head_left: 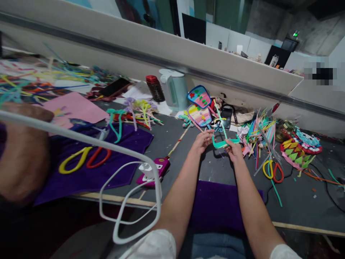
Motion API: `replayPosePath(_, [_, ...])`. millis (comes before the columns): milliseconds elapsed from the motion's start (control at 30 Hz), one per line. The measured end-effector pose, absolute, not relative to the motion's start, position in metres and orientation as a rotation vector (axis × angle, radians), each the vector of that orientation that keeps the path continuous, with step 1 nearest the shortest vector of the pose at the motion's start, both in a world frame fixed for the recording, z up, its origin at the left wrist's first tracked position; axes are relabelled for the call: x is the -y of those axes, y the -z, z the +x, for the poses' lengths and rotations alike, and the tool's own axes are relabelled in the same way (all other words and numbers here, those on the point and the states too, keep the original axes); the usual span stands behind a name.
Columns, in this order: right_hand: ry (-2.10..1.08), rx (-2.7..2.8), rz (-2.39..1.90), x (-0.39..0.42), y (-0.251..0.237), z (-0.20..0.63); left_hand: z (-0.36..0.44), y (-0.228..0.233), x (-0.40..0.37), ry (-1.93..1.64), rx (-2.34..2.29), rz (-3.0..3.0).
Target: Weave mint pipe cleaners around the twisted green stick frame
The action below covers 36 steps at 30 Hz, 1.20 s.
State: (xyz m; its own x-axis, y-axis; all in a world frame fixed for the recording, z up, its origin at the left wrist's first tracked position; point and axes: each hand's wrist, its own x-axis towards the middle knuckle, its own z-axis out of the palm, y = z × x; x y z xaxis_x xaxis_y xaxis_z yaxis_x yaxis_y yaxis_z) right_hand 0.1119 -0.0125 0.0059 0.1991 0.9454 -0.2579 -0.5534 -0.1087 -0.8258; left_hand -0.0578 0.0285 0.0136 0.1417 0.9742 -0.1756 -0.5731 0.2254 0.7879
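Note:
My left hand [204, 141] and my right hand [234, 149] are close together above the grey table, fingers closed. Between them is a green pipe cleaner shape [221, 145], bent into a shallow U. My right fingers pinch it near its right side, and my left fingers grip its left end. A long pale green stem [221, 119] rises behind the shape; whether the two are joined I cannot tell. Just beyond my hands lie two colourful fuzzy panels, one blue-edged [199, 96] and one striped [199, 115].
Scissors [278, 173] and a pipe cleaner bundle [260, 135] lie right. A pink power strip [154, 172] is left of my forearm, behind a white cable [129, 153]. Another person's hand [24, 154] is far left, blurred. A jug [175, 90] stands behind.

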Motion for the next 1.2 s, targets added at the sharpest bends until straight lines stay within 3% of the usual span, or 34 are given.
replayPosePath(667, [-1.454,0.515,-0.957,0.008,-0.003,0.11,-0.065,-0.003,-0.033,-1.148,-0.535,0.488])
replayPosePath(1000, [-1.218,0.445,-1.021,0.006,-0.006,0.109,-0.04,0.004,-0.024,-1.206,-0.803,0.62])
replayPosePath(1200, [-1.271,0.479,-1.006,0.007,-0.006,0.118,-0.038,0.009,-0.017,-1.302,-0.86,0.808])
